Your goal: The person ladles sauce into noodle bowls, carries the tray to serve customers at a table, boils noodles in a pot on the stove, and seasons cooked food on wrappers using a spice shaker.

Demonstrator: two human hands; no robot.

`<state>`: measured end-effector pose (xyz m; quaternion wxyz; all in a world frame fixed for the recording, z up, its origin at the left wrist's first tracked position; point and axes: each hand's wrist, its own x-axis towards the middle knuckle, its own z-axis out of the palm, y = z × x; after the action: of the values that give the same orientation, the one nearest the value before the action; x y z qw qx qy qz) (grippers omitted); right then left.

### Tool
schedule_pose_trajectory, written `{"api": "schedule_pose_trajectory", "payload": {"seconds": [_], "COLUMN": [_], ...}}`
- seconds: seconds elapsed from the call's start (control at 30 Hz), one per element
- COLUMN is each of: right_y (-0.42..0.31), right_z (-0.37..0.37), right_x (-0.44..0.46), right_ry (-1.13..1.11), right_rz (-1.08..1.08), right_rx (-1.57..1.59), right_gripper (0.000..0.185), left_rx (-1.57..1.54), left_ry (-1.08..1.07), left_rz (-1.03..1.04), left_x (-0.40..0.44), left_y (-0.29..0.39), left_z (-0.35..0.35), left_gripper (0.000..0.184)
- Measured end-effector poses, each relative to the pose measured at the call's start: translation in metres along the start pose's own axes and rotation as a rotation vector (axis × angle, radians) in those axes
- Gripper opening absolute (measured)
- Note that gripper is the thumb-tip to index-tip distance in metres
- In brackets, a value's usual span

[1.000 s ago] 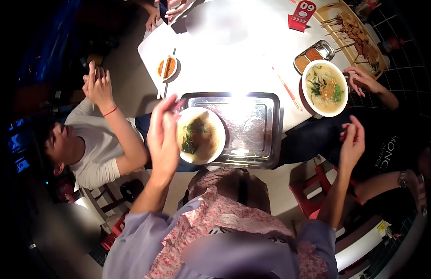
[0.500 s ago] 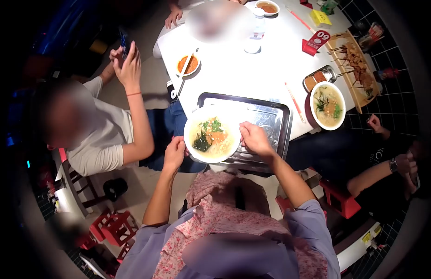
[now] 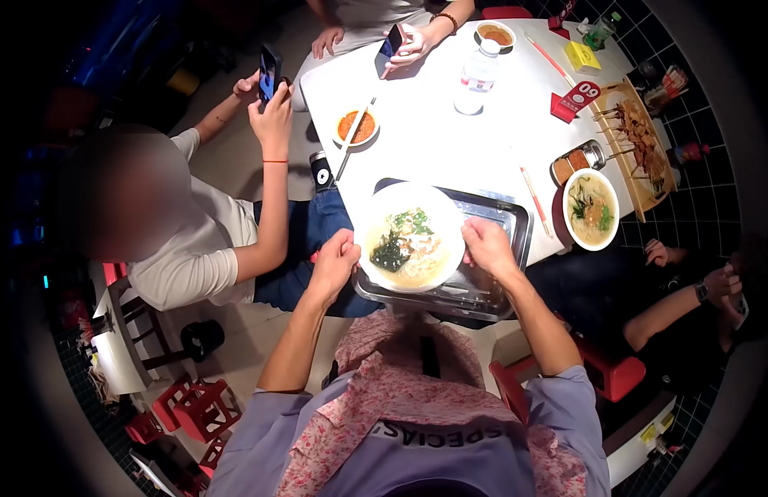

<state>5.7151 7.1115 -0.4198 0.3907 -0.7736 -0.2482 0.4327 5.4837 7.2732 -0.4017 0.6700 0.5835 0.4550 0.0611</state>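
Observation:
Between my two hands is a white bowl of noodle soup (image 3: 410, 273), topped with dark seaweed, chopped greens and pale bits. My left hand (image 3: 336, 263) is closed on its left rim, and my right hand (image 3: 487, 247) grips the right side. The bowl looks roughly level above a dark metal tray (image 3: 504, 286), covering much of its left part. That tray lies at the near edge of the white table (image 3: 434, 149). Fingertips under the rim are partly hidden.
On the table are a sauce bowl (image 3: 357, 127) with chopsticks, a water bottle (image 3: 478, 79), a number sign (image 3: 576, 101), another soup bowl (image 3: 590, 209), a condiment holder (image 3: 577, 161) and a skewer tray (image 3: 635, 149). Seated people (image 3: 193, 224) flank me; red stools (image 3: 203, 407) stand behind.
The bowl looks slightly larger and sits a little further right in view, still in both hands. The table scene has shifted right and down. The left person's phone shows more fully.

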Motion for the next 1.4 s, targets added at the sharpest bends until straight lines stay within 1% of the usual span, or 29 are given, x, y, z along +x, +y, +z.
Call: {"api": "schedule_pose_trajectory", "payload": {"seconds": [0.07, 0.13, 0.3, 0.37, 0.5, 0.67, 0.97, 1.13, 1.17, 1.2, 1.23, 1.3, 1.37, 1.4], "right_y": [-0.006, -0.034, -0.055, -0.063, -0.061, -0.049, -0.029, -0.026, -0.028, -0.028, -0.027, -0.024, -0.017, 0.003], "right_z": [-0.017, -0.033, -0.059, -0.063, -0.07, -0.069, -0.059, -0.059, -0.06, -0.063, -0.064, -0.069, -0.065, -0.062], "right_x": [0.008, 0.01, 0.047, 0.063, 0.105, 0.156, 0.199, 0.202, 0.197, 0.19, 0.178, 0.131, 0.067, 0.036], "right_ry": [-0.009, 0.022, 0.047, 0.063, 0.073, 0.094, 0.081, 0.08, 0.073, 0.08, 0.2, 0.474, 0.645, 0.705], "right_rz": [-0.034, -0.001, 0.016, 0.035, 0.035, 0.067, 0.116, 0.125, 0.127, 0.119, 0.008, -0.201, -0.192, -0.186], "right_rx": [0.051, 0.046, 0.093, 0.12, 0.148, 0.165, 0.148, 0.165, 0.177, 0.196, 0.024, -0.438, -0.363, -0.42], "right_gripper": [0.021, 0.022, 0.019, 0.019, 0.018, 0.02, 0.02, 0.021, 0.021, 0.021, 0.023, 0.029, 0.033, 0.035], "left_rx": [-0.028, -0.041, -0.028, -0.001, -0.008, 0.025, 0.153, 0.365, 0.49, 0.497, 0.505, 0.356, 0.311, 0.319], "left_ry": [-0.019, -0.046, -0.094, -0.101, -0.11, -0.059, 0.018, 0.116, 0.114, 0.104, 0.09, 0.091, 0.17, 0.246], "left_rz": [0.017, 0.05, 0.098, 0.154, 0.131, 0.098, 0.094, 0.171, 0.14, 0.169, 0.2, 0.305, 0.315, 0.407], "left_x": [0.008, 0.025, 0.073, 0.103, 0.153, 0.196, 0.241, 0.25, 0.25, 0.249, 0.247, 0.236, 0.183, 0.173], "left_y": [0.022, 0.033, 0.076, 0.078, 0.085, 0.084, 0.054, 0.043, 0.043, 0.043, 0.041, 0.027, 0.039, 0.004], "left_z": [0.005, 0.004, 0.009, 0.008, 0.008, 0.011, 0.01, 0.012, 0.009, 0.007, 0.005, 0.001, 0.005, 0.003], "left_gripper": [0.003, 0.006, 0.01, 0.011, 0.011, 0.011, 0.014, 0.009, 0.013, 0.015, 0.019, 0.027, 0.042, 0.045]}}
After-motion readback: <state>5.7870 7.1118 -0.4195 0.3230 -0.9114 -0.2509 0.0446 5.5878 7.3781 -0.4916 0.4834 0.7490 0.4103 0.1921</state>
